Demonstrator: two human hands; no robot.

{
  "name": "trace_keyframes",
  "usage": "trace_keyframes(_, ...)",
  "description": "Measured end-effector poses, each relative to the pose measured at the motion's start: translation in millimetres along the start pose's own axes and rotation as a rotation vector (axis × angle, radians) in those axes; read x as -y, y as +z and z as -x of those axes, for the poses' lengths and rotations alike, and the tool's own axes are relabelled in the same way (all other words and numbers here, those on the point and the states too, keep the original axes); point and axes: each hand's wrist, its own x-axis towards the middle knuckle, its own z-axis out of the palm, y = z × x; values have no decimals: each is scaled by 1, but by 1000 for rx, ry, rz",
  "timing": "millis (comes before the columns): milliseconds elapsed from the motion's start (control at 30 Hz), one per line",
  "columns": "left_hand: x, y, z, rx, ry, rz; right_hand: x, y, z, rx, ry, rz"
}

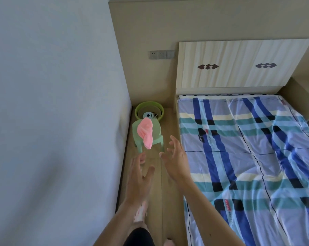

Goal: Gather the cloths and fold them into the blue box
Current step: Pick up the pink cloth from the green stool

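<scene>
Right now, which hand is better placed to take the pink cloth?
Probably left: the left hand lines up with the pink cloth on the green stool; the right hand sits toward the bed.

Cuts the bed (247, 157) off at right and bottom; cannot make out the green basin (137, 110)'s small contents.

- Pink crumpled cloth (145, 133) drapes over a pale green plastic stool (155, 134).
- Left hand (138, 176) and right hand (175, 160), fingers spread, empty, near the stool.
- Green round basin (139, 107) behind it.
</scene>
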Motion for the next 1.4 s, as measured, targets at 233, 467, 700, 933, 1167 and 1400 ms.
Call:
trace_keyframes(233,40,32,-148,99,-77,10,-15,34,-123,-12,91,53)
trace_keyframes(467,103,79,-287,291,-242,-176,-31,78,-239,-4,250,133)
trace_keyframes(700,189,133,-384,559,-409,-434,-59,110,-313,36,335,174)
trace_keyframes(933,270,193,-458,721,-513,-563,-107,127,-355,35,384,194)
trace_keyframes(1167,326,223,-493,793,-576,-676,-131,133,-364,38,400,196)
trace_keyframes(1400,336,225,-508,749,-477,-667,-132,124,-361,35,414,197)
